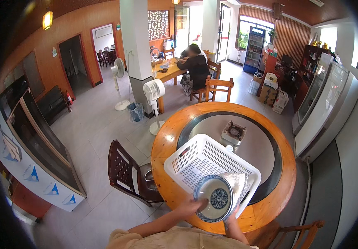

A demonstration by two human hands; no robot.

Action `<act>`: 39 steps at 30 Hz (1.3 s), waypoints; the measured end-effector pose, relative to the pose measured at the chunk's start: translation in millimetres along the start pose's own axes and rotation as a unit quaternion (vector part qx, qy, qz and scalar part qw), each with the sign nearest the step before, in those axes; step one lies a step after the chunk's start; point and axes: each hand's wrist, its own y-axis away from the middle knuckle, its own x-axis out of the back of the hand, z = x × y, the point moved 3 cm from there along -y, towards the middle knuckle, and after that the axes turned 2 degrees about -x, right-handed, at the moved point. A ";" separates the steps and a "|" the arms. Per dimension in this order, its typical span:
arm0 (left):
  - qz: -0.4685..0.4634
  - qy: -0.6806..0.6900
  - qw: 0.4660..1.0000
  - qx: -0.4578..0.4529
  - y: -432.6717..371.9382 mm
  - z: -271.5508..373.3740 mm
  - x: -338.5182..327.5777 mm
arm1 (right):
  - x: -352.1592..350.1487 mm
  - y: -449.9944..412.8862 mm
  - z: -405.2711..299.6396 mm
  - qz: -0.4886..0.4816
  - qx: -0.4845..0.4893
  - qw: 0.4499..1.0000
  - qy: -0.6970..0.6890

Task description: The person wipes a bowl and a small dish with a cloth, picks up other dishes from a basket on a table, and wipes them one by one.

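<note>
A blue-and-white patterned ceramic bowl (pixel 219 198) is tilted so that its inside shows, over the near edge of a white plastic basket (pixel 185 183). My left hand (pixel 197 205) grips the bowl's left rim, thumb on the inside. My right hand (pixel 232 219) is at the bowl's lower right, by a pale, shiny cloth or wrap (pixel 237 183); its fingers are mostly hidden, so its hold is unclear. The basket rests on a round wooden table (pixel 283 193) with a metallic-looking centre. A portable stove (pixel 234 132) stands beyond the basket.
A dark wooden chair (pixel 126 169) stands left of the table, another wooden chair (pixel 305 232) at lower right. Two white fans (pixel 154 93) stand beyond, near a pillar. People sit at a rectangular table (pixel 169 73) farther off. Tall refrigerators (pixel 328 99) line the right wall.
</note>
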 end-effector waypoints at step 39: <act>0.172 -0.043 0.967 -0.184 50.6 82.1 115.2 | -181.3 75.4 74.4 0.041 -0.117 0.989 -0.084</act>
